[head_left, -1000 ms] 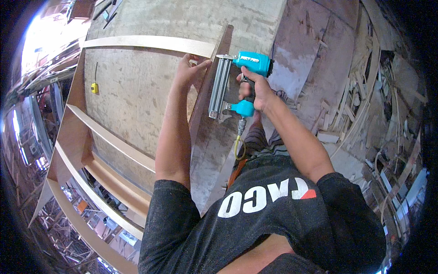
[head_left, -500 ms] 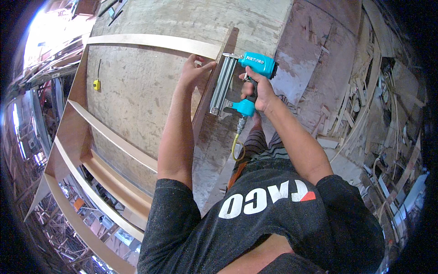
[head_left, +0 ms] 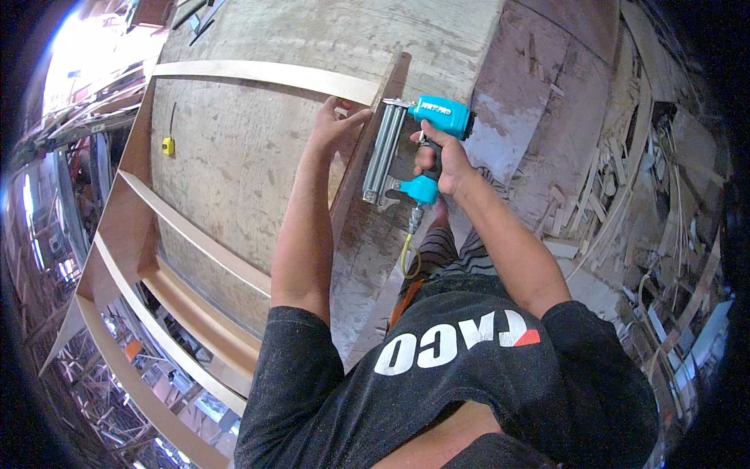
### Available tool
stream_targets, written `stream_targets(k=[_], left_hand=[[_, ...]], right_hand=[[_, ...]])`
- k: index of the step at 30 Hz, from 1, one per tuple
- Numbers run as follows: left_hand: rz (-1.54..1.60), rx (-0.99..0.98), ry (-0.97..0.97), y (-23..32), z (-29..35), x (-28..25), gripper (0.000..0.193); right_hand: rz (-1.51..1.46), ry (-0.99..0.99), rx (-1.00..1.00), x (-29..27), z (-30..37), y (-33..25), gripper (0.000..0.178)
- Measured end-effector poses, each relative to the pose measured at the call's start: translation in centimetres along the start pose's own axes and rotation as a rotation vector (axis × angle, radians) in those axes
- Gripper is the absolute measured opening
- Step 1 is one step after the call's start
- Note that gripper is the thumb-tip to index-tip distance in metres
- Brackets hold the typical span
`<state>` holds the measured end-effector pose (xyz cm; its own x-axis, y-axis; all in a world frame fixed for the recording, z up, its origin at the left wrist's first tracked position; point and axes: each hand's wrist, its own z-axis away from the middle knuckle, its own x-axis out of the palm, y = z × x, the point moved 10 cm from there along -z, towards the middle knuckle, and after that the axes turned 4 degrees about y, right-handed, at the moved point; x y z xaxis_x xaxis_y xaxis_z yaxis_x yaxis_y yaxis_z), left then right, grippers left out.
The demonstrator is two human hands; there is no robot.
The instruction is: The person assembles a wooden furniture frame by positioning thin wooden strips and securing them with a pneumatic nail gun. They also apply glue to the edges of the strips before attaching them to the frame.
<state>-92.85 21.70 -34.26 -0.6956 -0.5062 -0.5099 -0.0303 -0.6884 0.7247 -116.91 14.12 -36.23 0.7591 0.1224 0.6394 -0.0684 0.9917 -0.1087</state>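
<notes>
My right hand (head_left: 444, 159) is wrapped round the handle of a teal nail gun (head_left: 442, 117). The gun's nose meets the outer face of a long upright side board (head_left: 362, 148), near where a pale wooden slat (head_left: 269, 73) joins it. At that corner my left hand (head_left: 337, 123) has its fingers bent at the slat's lower edge, with the thumb stretched toward the side board; the fingertips are partly hidden. A yellow air hose (head_left: 406, 258) hangs from the base of the gun. The slat and side board belong to a large wooden frame with several crosspieces.
Inside the frame, a yellow tape measure (head_left: 168, 146) lies on the stained worktop (head_left: 226, 148). Further crosspieces (head_left: 199, 234) run across the frame at lower left. Scrap wood strips (head_left: 601, 180) litter the floor at right. Dark tools (head_left: 205, 22) lie at the far left.
The whole view has shifted slightly, so everything sits a little lower. Both hands keep their places at the frame's corner, and the nail gun stays in my right hand.
</notes>
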Motion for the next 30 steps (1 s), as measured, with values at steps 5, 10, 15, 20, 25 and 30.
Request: stream_targets(k=[5,10,15,20,25,30], left_hand=[[-0.004,0.03,-0.006,0.1,0.2,0.3,0.058],[0.063,0.014,0.011,0.5,0.4,0.1,0.064],[-0.009,-0.083,0.09,-1.3,0.6,-0.5,0.07],[-0.245,0.031,0.279,0.8,4.8,-4.1,0.064],[-0.737,-0.016,0.175,3.5,9.9,-2.5,0.048],[-0.621,-0.206,0.403,-0.4,14.6,-4.4,0.025]], right_hand=[[0.025,0.014,-0.017,0.0,0.3,-0.2,0.041],[0.043,-0.008,-0.042,0.0,-0.5,-0.2,0.038],[0.01,0.012,-0.096,-1.0,-0.4,-0.6,0.044],[-0.009,0.041,-0.152,-1.6,-0.3,-1.4,0.046],[0.127,0.091,-0.141,-3.2,-2.4,-3.1,0.043],[0.17,0.064,-0.057,-2.6,-3.0,-2.6,0.039]])
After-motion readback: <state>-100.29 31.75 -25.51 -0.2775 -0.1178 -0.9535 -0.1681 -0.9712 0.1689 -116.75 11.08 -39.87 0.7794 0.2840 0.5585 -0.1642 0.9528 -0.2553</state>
